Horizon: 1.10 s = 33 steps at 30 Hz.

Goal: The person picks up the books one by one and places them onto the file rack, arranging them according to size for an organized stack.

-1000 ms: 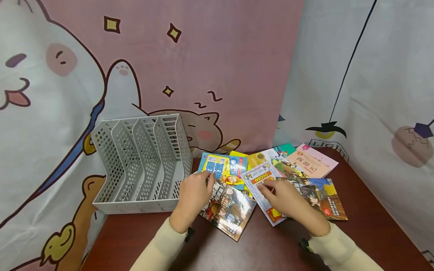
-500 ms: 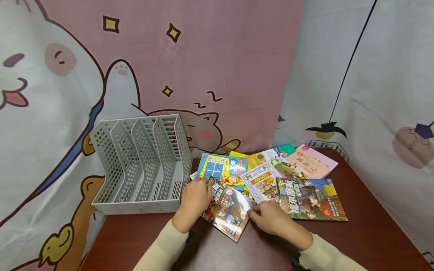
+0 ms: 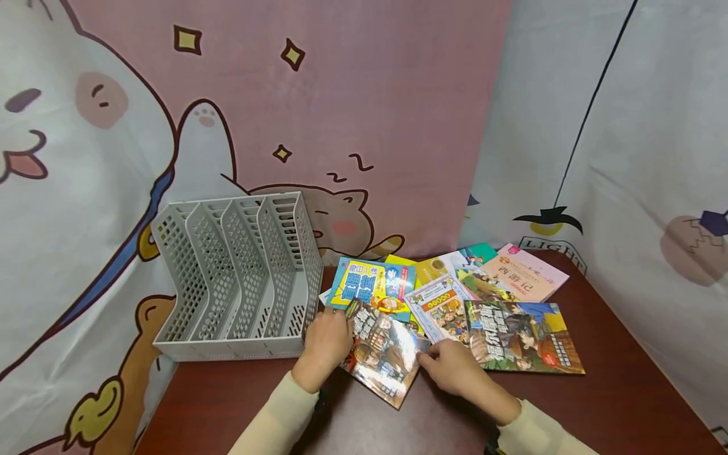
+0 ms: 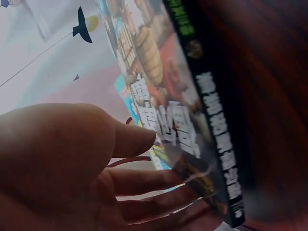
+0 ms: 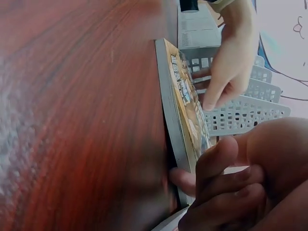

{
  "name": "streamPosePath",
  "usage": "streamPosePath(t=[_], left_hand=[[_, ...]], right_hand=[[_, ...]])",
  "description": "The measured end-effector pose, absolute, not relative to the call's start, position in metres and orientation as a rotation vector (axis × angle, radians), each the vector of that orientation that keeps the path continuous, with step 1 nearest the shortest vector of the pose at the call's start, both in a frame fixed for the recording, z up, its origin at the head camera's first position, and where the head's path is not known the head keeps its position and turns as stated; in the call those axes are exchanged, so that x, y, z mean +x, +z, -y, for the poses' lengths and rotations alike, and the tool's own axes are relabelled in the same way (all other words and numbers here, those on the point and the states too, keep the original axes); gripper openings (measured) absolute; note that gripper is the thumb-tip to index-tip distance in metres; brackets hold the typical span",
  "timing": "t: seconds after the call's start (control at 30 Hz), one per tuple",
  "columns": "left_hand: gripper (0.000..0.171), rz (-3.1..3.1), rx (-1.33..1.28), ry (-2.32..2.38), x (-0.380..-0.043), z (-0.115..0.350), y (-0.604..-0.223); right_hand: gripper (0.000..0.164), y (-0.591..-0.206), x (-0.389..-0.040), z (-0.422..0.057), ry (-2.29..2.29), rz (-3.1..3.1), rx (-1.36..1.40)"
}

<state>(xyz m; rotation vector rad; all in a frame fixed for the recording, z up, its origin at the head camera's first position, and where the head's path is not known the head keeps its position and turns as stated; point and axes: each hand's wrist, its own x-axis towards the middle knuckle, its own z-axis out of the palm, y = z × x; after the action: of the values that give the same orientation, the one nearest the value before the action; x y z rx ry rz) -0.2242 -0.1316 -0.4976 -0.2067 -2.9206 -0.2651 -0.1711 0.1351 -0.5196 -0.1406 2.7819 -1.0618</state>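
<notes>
A glossy book (image 3: 378,360) with a dark illustrated cover lies slanted on the table's near middle. My left hand (image 3: 328,344) holds its upper left end; in the left wrist view the thumb (image 4: 137,139) is over the cover and the fingers are at the end by the black spine. At the right corner my right hand (image 3: 457,368) pinches the same book. The right wrist view shows one fingertip (image 5: 182,180) at the book's lower edge, with the pages' side visible. Beside the right hand lies another illustrated book (image 3: 523,338).
A grey perforated file rack (image 3: 239,347) with several slots stands at the left. Behind the hands lie overlapping books, including a blue one (image 3: 364,284), a white-bordered one (image 3: 440,306) and a pink one (image 3: 526,275). A printed cloth (image 3: 398,126) hangs behind the table (image 3: 227,404).
My right hand has moved left and down from above the white-bordered book to the front book's right corner. My left hand has lowered slightly at its left end.
</notes>
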Motion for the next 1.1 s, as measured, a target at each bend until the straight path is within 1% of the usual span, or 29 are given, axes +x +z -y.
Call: streamPosePath(t=[0.17,0.43,0.53,0.7,0.9,1.03,1.1], left_hand=[[0.032,2.917,-0.211,-0.300,-0.227,0.135,-0.503],[0.037,2.943,-0.155,-0.389,-0.227,0.137,-0.503],[0.038,2.919,-0.158,-0.435,-0.225,0.136,-0.501],[0.041,2.890,-0.131,-0.531,-0.226,0.135,-0.498],[0.038,2.839,-0.094,-0.719,-0.228,0.137,-0.491],[0.040,2.789,-0.114,-0.869,-0.227,0.135,-0.480],[0.038,2.774,-0.147,-0.975,-0.225,0.134,-0.473]], right_hand=[[0.029,-0.520,-0.168,-0.134,-1.184,-2.690,-0.021],[0.020,-0.515,-0.168,-0.134,-1.496,-2.519,0.073],[0.023,-0.510,-0.170,-0.137,-1.566,-2.504,0.073],[0.034,-0.507,-0.176,-0.142,-1.552,-2.540,0.042],[0.033,-0.495,-0.184,-0.152,-1.502,-2.680,-0.009],[0.035,-0.482,-0.191,-0.159,-1.683,-2.547,-0.036],[0.035,-0.476,-0.195,-0.162,-1.778,-2.457,-0.012]])
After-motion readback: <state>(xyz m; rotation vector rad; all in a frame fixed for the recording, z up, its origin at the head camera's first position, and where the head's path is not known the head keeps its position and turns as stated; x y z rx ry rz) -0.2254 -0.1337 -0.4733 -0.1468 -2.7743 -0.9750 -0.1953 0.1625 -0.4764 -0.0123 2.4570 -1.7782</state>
